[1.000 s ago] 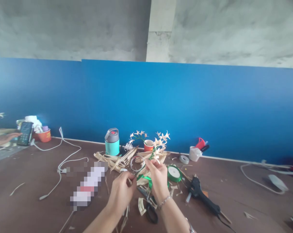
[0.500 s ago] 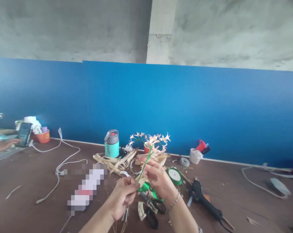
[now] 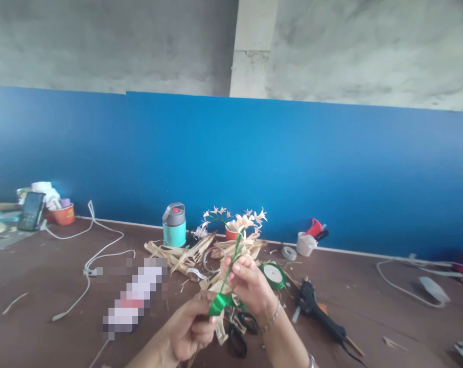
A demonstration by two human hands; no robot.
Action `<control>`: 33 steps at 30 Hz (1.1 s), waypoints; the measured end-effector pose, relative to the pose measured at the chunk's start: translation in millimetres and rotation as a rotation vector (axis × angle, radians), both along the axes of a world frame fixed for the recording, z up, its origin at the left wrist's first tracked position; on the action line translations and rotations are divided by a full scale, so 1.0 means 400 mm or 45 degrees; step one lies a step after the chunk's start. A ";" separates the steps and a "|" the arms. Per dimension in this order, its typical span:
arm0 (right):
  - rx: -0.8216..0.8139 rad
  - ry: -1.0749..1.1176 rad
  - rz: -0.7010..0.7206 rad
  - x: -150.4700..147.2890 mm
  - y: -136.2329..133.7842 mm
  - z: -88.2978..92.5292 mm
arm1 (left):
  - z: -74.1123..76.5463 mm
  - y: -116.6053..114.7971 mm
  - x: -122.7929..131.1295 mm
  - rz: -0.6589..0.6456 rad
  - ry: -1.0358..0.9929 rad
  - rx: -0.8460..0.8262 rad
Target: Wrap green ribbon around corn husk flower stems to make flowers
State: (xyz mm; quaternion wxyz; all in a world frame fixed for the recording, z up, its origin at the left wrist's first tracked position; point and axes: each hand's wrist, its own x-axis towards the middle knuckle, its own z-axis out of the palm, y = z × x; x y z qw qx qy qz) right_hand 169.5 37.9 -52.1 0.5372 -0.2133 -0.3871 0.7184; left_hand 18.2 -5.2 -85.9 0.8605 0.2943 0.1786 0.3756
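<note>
A green-wrapped stem stands tilted between my hands, with pale flowers near its top. My right hand pinches the stem partway up. Lower and to the left, my left hand is closed on a shiny green ribbon at the stem's lower end. Black-handled scissors lie on the table below my hands. Just right of my right hand is a green ribbon spool. Behind the hands, small pale flowers rise by a red cup, which is partly hidden.
Dry husks lie beside a teal flask. A black glue gun is at the right, with a white cup behind it. White cables, a blurred-out object and a phone are at the left.
The green ribbon has come up in front of my left hand's fingers as a wide loop. My right hand has shifted slightly down the stem. The other person's hand at the far left has left view.
</note>
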 end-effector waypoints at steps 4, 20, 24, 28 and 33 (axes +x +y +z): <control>0.110 -0.148 -0.196 -0.003 0.008 0.002 | -0.005 0.000 0.001 0.091 0.048 -0.036; 0.080 -0.336 -0.817 -0.048 0.017 -0.018 | -0.032 0.025 -0.005 1.404 1.541 1.338; 0.092 -0.367 -0.815 -0.045 0.011 -0.008 | -0.020 0.027 -0.001 1.325 1.493 1.125; 0.228 -0.481 -0.565 -0.031 0.003 0.011 | 0.004 0.033 0.001 1.125 1.264 0.720; 0.392 -0.843 -0.233 -0.024 0.002 0.007 | 0.016 0.033 0.001 1.036 0.927 0.436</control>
